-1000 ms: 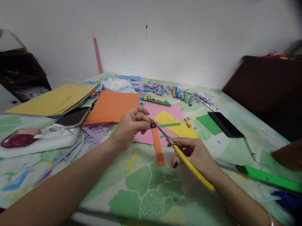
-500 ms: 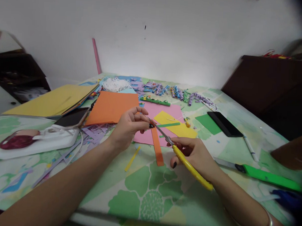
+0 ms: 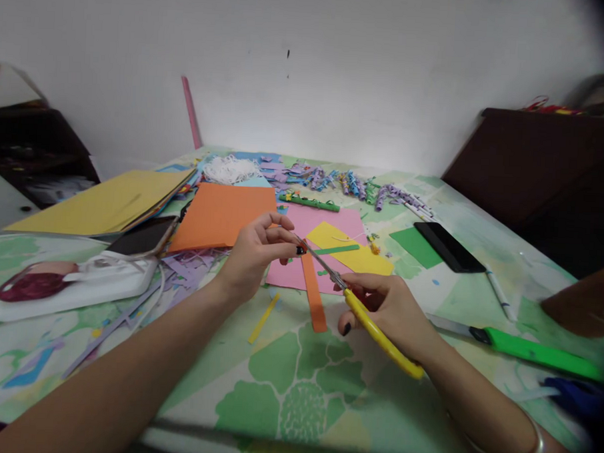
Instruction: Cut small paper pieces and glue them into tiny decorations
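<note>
Two bare hands worked above the middle of the table (image 3: 301,410), toward its near edge. The right hand (image 3: 391,314) grasped a pair of yellow-handled scissors (image 3: 382,335), their blades slanting up and leftward to the fingertips of the left hand (image 3: 261,251). That left hand had its thumb and fingers drawn together about the scissors' tips; whether they gripped something small there could not be told. An orange strip (image 3: 313,294) ran from just below those fingertips toward the near edge, its upper end hidden. Beyond it a pink sheet (image 3: 282,272) lay flat, bearing part of a yellow piece (image 3: 375,262) and, across that, a green strip (image 3: 344,249). A narrow yellow strip (image 3: 264,318) lay between the pink sheet and the near edge. To the left sat orange sheets (image 3: 227,213), and nearer the left edge a yellow-topped stack (image 3: 103,198). White string (image 3: 232,170) and curled paper pieces (image 3: 354,184) lined the far edge. Toward the right edge were a black phone (image 3: 448,246), partly over a green card (image 3: 414,247), a white pen (image 3: 500,295) and a green-handled cutter (image 3: 541,354).
</note>
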Demonstrator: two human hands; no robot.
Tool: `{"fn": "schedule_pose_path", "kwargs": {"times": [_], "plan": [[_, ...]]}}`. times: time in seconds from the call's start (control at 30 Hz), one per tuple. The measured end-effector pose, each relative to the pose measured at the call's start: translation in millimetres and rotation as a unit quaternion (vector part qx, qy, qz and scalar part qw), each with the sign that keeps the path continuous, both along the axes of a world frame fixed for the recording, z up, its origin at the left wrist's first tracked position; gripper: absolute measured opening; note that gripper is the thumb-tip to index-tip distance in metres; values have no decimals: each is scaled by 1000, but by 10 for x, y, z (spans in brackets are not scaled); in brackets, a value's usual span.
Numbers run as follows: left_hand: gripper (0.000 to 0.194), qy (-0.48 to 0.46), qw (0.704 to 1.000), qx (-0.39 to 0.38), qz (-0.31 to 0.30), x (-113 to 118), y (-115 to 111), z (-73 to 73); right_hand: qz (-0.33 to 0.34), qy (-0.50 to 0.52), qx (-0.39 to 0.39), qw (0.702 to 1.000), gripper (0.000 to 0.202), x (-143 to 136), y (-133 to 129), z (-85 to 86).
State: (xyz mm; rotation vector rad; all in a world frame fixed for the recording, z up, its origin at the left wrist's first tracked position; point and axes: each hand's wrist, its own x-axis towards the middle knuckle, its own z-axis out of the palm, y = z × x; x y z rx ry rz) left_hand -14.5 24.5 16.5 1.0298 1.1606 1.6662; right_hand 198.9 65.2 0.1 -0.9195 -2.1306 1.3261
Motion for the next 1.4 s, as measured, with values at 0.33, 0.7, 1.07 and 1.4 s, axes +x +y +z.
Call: {"fn": "schedule_pose_path", "kwargs": {"times": [0.33, 0.7, 1.07, 1.4], "plan": [[32, 7, 1000, 11, 5, 1, -10, -1, -2, -12, 37, 999, 26, 17, 3, 12], [32, 39, 999, 24, 11, -1, -1, -12, -9, -11, 56, 998, 28, 35, 24, -10], [32, 58, 998, 24, 23, -29, -15, -22, -4, -38, 78, 996, 21, 59, 49, -2], [32, 68, 997, 30, 34, -32, 7, -25, -16, -46, 103, 994, 21, 56, 69, -24]]}}
